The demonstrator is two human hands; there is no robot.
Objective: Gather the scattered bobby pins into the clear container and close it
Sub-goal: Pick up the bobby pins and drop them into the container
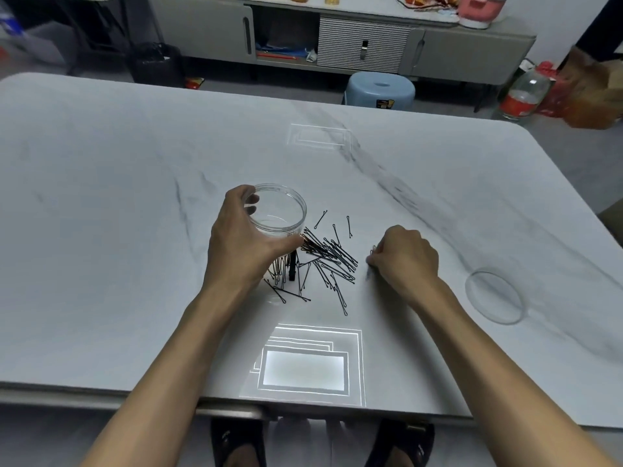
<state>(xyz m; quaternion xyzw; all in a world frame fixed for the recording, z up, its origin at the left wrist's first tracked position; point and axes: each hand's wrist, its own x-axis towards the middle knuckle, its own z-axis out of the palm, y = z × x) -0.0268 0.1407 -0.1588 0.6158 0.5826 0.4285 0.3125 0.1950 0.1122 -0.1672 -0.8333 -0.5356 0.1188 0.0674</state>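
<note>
The left hand (242, 241) is wrapped around the clear jar (279, 210), thumb on the near wall and fingers over the nine o'clock side of the rim, and the jar sits mouth-up and steady. That grip looks like an anchor: a light plastic jar would skate on this smooth marble table (101, 197) the moment pins drop in. Just off its four o'clock side lies the heap of bobby pins (323, 261), black and tangled, with a few strays flung out toward twelve and six o'clock of the pile. The right hand (404, 257) is down at three o'clock of the heap, fingers bunched in a pinch at the tabletop; something thin shows at the fingertips, quite possibly a pin or two, though it is too blurred to be sure.

Inside the jar? The upper part looks bare, while dark pins show at or behind its lower wall (through clear plastic I cannot tell which). So the gathering seems barely begun.

The lid (495, 295), a clear disc, lies flat well off at three o'clock from the right hand, parked clear of the work and within that hand's reach for the closing.
</note>
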